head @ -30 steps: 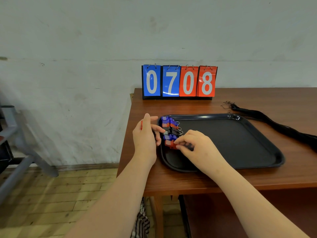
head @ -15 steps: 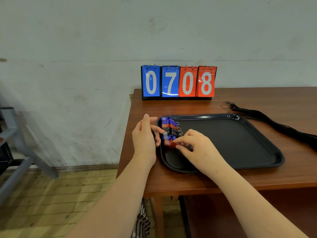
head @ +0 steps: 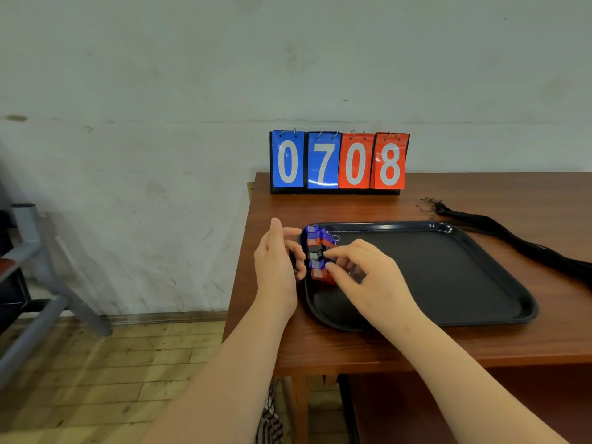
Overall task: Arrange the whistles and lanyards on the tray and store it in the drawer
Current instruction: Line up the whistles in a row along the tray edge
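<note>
A black tray [head: 448, 283] lies on the wooden table [head: 352, 347]. Several whistles [head: 315, 248], blue, red and black, are lined up in a row along the tray's left edge. My right hand [head: 365, 277] is over the tray with fingers spread, thumb against the nearest red whistle [head: 318, 274] and index tip on a black one. My left hand [head: 277, 267] is just outside the left rim, fingers curled around something red of which only a sliver shows. A bundle of black lanyards [head: 512, 238] lies on the table to the right of the tray.
A flip scoreboard [head: 339, 161] reading 0708 stands at the table's back edge against the wall. A grey metal frame [head: 38, 251] stands on the wooden floor at the left. The table's left edge is close to my left hand.
My right hand's fingers have spread from a pinch on the nearest red whistle, the index now reaching up to the black whistle. My left hand has hardly moved.
</note>
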Action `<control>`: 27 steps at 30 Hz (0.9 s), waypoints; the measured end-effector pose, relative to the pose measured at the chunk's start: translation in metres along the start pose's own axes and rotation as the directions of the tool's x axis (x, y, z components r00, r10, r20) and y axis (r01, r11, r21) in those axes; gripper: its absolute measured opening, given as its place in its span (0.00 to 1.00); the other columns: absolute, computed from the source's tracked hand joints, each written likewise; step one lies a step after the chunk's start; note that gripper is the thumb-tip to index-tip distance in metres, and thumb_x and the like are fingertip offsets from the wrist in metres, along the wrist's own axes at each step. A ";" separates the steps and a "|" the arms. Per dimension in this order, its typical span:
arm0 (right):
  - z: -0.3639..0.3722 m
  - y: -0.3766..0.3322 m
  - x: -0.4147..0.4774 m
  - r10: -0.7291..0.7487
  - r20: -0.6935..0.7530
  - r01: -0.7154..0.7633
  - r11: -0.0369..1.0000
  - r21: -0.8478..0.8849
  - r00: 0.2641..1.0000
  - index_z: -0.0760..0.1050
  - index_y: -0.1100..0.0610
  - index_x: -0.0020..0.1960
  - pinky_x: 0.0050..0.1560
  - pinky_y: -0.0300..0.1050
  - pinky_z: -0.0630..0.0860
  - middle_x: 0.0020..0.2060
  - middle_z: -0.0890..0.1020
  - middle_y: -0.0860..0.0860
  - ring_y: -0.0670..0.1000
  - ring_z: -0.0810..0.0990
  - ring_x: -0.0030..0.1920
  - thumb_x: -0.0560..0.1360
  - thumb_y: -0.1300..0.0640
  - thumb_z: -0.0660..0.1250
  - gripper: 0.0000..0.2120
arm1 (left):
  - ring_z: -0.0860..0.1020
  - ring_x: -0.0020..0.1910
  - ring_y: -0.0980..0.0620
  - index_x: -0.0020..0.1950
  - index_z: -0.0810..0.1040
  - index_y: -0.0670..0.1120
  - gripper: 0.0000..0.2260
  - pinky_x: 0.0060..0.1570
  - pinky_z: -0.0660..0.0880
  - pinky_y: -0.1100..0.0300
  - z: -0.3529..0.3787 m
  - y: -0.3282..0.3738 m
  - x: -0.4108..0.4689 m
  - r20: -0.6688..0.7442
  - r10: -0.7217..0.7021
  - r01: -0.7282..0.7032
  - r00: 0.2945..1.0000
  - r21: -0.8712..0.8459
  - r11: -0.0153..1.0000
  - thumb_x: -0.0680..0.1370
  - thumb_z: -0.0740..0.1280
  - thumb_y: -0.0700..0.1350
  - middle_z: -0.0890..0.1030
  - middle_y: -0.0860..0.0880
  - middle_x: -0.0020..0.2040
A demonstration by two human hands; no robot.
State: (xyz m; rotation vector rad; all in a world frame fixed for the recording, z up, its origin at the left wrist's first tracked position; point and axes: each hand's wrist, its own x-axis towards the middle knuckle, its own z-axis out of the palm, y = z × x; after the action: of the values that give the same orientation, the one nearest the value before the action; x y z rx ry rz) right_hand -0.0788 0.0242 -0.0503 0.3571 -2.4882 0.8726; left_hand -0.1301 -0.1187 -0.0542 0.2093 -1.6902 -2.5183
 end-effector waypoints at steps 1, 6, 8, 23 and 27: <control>0.003 -0.008 0.004 -0.012 0.013 0.012 1.000 0.023 1.000 0.80 0.49 0.59 0.48 0.34 0.73 0.43 0.76 0.39 0.39 0.75 0.44 0.76 0.54 0.70 0.13 | 0.70 0.26 0.51 0.54 0.80 0.39 0.24 0.23 0.68 0.61 0.000 0.001 -0.001 -0.002 -0.007 0.007 1.000 -0.009 1.000 0.83 0.55 0.58 0.74 0.47 0.29; 0.027 -0.044 0.022 -0.075 0.134 0.067 0.996 0.063 0.988 0.73 0.48 0.70 0.61 0.37 0.73 0.58 0.76 0.40 0.39 0.73 0.57 0.78 0.57 0.67 0.21 | 0.83 0.49 0.50 0.54 0.82 0.44 0.27 0.49 0.79 0.55 -0.003 0.002 -0.002 -0.032 -0.111 0.108 0.993 -0.085 0.991 0.81 0.55 0.64 0.85 0.46 0.47; 0.032 -0.047 0.028 -0.075 0.146 0.071 0.997 0.032 0.986 0.72 0.48 0.71 0.64 0.36 0.69 0.61 0.77 0.43 0.41 0.72 0.60 0.78 0.59 0.65 0.22 | 0.83 0.55 0.48 0.61 0.80 0.47 0.26 0.54 0.79 0.54 -0.004 0.002 -0.002 -0.010 -0.152 0.149 0.988 -0.139 0.979 0.80 0.57 0.65 0.84 0.45 0.55; 0.013 -0.043 0.026 0.369 0.141 -0.379 0.722 0.579 0.919 0.78 0.45 0.52 0.38 0.30 0.77 0.43 0.85 0.43 0.39 0.83 0.44 0.75 0.57 0.71 0.09 | 0.76 0.31 0.49 0.53 0.84 0.46 0.26 0.31 0.72 0.59 0.000 0.005 -0.005 0.072 -0.034 0.037 0.997 -0.037 0.999 0.83 0.51 0.61 0.79 0.46 0.33; -0.006 -0.025 0.022 0.456 0.264 -0.498 0.530 0.686 0.850 0.82 0.53 0.56 0.46 0.44 0.81 0.45 0.87 0.51 0.50 0.85 0.45 0.78 0.60 0.67 0.09 | 0.68 0.24 0.53 0.55 0.82 0.43 0.27 0.23 0.67 0.61 0.000 0.005 -0.001 0.063 -0.013 0.015 0.998 -0.029 0.999 0.84 0.50 0.59 0.71 0.48 0.27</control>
State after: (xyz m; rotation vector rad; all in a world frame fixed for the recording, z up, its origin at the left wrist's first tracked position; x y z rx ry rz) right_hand -0.0854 0.0069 -0.0221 -0.0924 -2.1631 2.1491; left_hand -0.1293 -0.1208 -0.0498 0.1418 -1.6776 -2.5842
